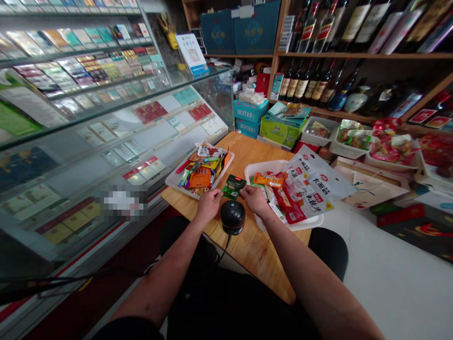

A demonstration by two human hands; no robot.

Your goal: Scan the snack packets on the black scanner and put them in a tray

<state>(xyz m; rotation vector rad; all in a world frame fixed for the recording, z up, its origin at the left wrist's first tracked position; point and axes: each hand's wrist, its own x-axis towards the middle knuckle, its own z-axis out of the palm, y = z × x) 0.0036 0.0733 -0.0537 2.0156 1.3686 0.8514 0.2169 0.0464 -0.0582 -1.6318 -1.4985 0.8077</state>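
Observation:
A dark green snack packet (233, 187) is stretched between my two hands, just above and behind a round black scanner (232, 218) with a cable. My left hand (209, 204) pinches the packet's left edge. On its right edge, the fingers of my right hand (254, 198) are closed. To the left stands a white tray (173, 182) heaped with small colourful snack packets (201, 178). A second white tray (320, 221), on the right, holds an orange packet (268, 180), red packets (283, 198) and large grey-white snack bags (314, 182) that stick out over its rim.
The trays and scanner share a small wooden table (272, 255) over my knees. A glass display counter (116, 113) with flat boxes runs along the left. Behind are stacked cartons (283, 130), tubs of packaged snacks (354, 137) and shelves with bottles (307, 85).

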